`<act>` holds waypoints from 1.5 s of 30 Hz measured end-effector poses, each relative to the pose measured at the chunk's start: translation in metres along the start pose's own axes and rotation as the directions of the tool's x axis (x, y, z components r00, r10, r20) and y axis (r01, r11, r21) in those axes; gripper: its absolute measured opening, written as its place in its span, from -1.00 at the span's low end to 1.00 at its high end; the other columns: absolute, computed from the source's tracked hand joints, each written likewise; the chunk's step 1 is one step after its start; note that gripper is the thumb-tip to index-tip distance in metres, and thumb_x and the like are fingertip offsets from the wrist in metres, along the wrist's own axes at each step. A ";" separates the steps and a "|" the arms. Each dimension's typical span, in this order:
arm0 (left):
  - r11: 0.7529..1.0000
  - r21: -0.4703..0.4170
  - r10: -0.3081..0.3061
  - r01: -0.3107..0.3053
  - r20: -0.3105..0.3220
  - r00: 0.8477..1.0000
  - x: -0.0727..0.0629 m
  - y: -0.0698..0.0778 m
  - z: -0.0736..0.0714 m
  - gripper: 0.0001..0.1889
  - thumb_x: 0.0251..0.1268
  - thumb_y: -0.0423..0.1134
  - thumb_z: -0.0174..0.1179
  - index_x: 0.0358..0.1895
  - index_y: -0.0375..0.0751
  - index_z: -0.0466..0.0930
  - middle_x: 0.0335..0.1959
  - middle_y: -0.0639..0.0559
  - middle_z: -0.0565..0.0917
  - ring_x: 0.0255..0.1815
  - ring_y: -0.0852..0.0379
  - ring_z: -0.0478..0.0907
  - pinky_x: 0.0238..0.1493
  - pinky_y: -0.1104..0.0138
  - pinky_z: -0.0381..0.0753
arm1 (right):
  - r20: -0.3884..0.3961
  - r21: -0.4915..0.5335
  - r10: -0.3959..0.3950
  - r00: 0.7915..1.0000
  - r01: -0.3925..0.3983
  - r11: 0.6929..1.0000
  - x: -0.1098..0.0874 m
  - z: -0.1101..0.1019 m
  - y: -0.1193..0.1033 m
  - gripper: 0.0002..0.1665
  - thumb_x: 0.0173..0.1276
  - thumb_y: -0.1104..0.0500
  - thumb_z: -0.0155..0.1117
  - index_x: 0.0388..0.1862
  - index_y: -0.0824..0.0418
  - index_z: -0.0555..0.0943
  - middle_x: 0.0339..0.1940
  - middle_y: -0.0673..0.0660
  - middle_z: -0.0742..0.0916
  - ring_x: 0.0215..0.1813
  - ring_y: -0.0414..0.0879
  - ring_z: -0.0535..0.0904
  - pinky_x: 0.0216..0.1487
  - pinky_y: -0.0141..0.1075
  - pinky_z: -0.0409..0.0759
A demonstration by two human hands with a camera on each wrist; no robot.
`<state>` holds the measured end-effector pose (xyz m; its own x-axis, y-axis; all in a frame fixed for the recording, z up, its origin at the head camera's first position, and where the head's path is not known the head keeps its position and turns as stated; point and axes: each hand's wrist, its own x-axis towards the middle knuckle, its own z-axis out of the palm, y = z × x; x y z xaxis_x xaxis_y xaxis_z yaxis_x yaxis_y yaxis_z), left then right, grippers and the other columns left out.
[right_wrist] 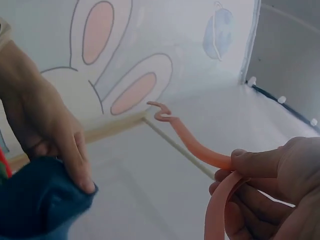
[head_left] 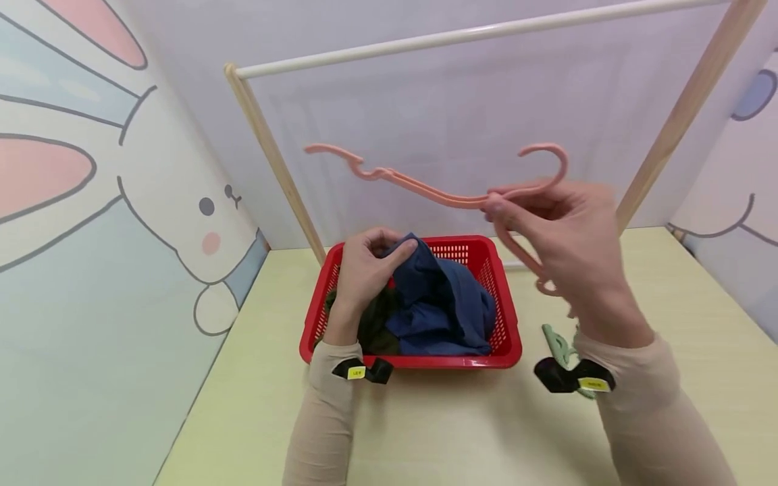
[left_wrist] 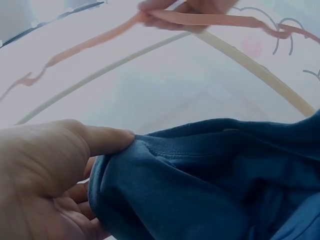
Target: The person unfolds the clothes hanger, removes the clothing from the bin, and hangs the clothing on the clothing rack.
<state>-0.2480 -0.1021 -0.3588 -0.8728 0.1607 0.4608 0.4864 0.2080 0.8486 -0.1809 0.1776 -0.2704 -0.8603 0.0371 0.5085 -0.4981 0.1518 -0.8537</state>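
My left hand [head_left: 367,270] pinches the edge of a blue garment [head_left: 446,290] between thumb and fingers. Most of that garment lies in a red plastic basket [head_left: 413,362], beside dark green cloth [head_left: 373,327]. In the left wrist view, a seamed edge of the blue cloth [left_wrist: 200,150] runs away from the thumb. Up and to the right, my right hand [head_left: 571,250] grips a pink clothes hanger [head_left: 437,196] near the base of its hook. One hanger arm points left above the basket, apart from the garment. The right wrist view shows the hanger [right_wrist: 195,147] pinched by thumb and fingers.
A rack with a white rail [head_left: 425,42] and wooden posts [head_left: 681,108] stands behind the basket. Green hangers [head_left: 558,345] lie on the pale yellow table [head_left: 243,391], partly hidden by the right forearm. Rabbit-patterned panels [head_left: 109,202] flank both sides.
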 end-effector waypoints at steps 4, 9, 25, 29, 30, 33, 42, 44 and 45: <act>1.000 0.015 0.006 -0.006 0.003 1.000 0.001 0.000 0.002 -0.84 0.45 -0.25 0.53 -0.07 -0.27 0.86 -0.20 -0.12 0.81 -0.21 -0.02 0.64 -0.16 0.30 0.64 | 0.070 0.110 -0.071 0.995 0.063 0.992 0.005 0.031 -0.010 -0.75 0.46 0.23 0.63 0.06 0.25 0.90 -0.14 0.17 0.93 -0.17 0.01 0.89 -0.10 -0.33 0.81; 1.000 0.027 0.013 -0.013 0.009 1.000 0.002 -0.001 0.004 -0.85 0.48 -0.26 0.51 -0.06 -0.28 0.86 -0.19 -0.12 0.83 -0.23 -0.01 0.63 -0.16 0.32 0.65 | 0.070 0.218 -0.168 0.983 0.150 0.964 0.008 0.063 -0.018 -0.82 0.47 0.31 0.59 0.01 0.28 0.91 -0.17 0.18 0.93 -0.20 0.00 0.91 -0.17 -0.28 0.84; 0.999 0.050 -0.006 0.008 -0.046 0.999 0.005 0.002 0.015 -0.77 0.53 -0.22 0.46 0.06 -0.29 0.86 -0.30 -0.14 0.78 -0.45 0.02 0.56 -0.44 0.35 0.53 | 0.053 0.215 -0.207 0.977 0.191 0.958 -0.011 0.090 0.011 -0.79 0.50 0.35 0.55 0.06 0.27 0.90 -0.07 0.16 0.93 -0.14 0.00 0.91 -0.15 -0.24 0.83; 1.000 0.023 0.012 -0.011 -0.058 0.998 0.007 0.004 0.015 -0.77 0.51 -0.19 0.50 0.05 -0.26 0.88 -0.19 -0.15 0.84 -0.29 0.04 0.67 -0.23 0.34 0.64 | 0.022 0.164 -0.215 0.976 0.208 0.964 -0.008 0.079 0.021 -0.79 0.50 0.37 0.54 0.06 0.26 0.90 -0.08 0.19 0.93 -0.17 -0.04 0.91 -0.14 -0.25 0.83; 1.000 0.016 0.012 -0.011 -0.068 0.998 0.007 0.005 0.015 -0.77 0.51 -0.19 0.50 0.02 -0.26 0.88 -0.18 -0.15 0.84 -0.26 0.05 0.68 -0.20 0.34 0.65 | 0.011 0.152 -0.219 0.976 0.215 0.965 -0.007 0.076 0.023 -0.79 0.49 0.37 0.54 0.05 0.27 0.90 -0.08 0.19 0.93 -0.18 -0.05 0.90 -0.14 -0.26 0.83; 1.000 -0.007 0.008 -0.008 -0.105 0.994 0.007 0.006 0.013 -0.79 0.50 -0.19 0.50 -0.01 -0.27 0.88 -0.18 -0.16 0.83 -0.22 0.03 0.67 -0.19 0.35 0.64 | -0.016 0.118 -0.224 0.974 0.225 0.967 -0.003 0.068 0.024 -0.79 0.47 0.38 0.56 0.04 0.28 0.90 -0.10 0.20 0.93 -0.19 -0.08 0.90 -0.15 -0.27 0.83; 0.987 -0.162 -0.048 0.005 -0.260 0.964 0.005 0.012 0.001 -0.79 0.54 -0.27 0.46 0.00 -0.38 0.81 -0.29 0.05 0.80 -0.33 0.16 0.66 -0.26 0.41 0.69 | -0.122 0.158 -0.229 0.966 0.246 0.956 0.014 0.054 0.020 -0.80 0.44 0.37 0.58 0.02 0.33 0.90 -0.20 0.19 0.93 -0.23 -0.06 0.90 -0.09 -0.33 0.82; 0.981 -0.193 -0.041 -0.022 -0.315 0.948 0.005 0.015 -0.003 -0.82 0.55 -0.31 0.44 -0.03 -0.41 0.79 -0.35 0.12 0.78 -0.39 0.21 0.64 -0.30 0.43 0.67 | -0.137 0.174 -0.239 0.961 0.261 0.949 0.018 0.053 0.019 -0.80 0.43 0.40 0.58 0.01 0.35 0.90 -0.22 0.19 0.92 -0.25 -0.04 0.90 -0.09 -0.32 0.83; 0.978 -0.206 -0.038 -0.035 -0.342 0.939 0.006 0.016 -0.005 -0.83 0.55 -0.33 0.44 -0.05 -0.42 0.79 -0.37 0.14 0.77 -0.42 0.22 0.64 -0.32 0.44 0.66 | -0.142 0.184 -0.238 0.961 0.261 0.948 0.019 0.052 0.019 -0.80 0.43 0.40 0.58 0.01 0.34 0.90 -0.22 0.18 0.93 -0.24 -0.04 0.90 -0.07 -0.31 0.84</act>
<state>-0.2452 -0.1030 -0.3412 -0.8518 -0.1872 0.4893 0.4982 -0.0009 0.8670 -0.2123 0.1298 -0.2828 -0.6930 0.1396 0.7073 -0.7168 -0.0284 -0.6967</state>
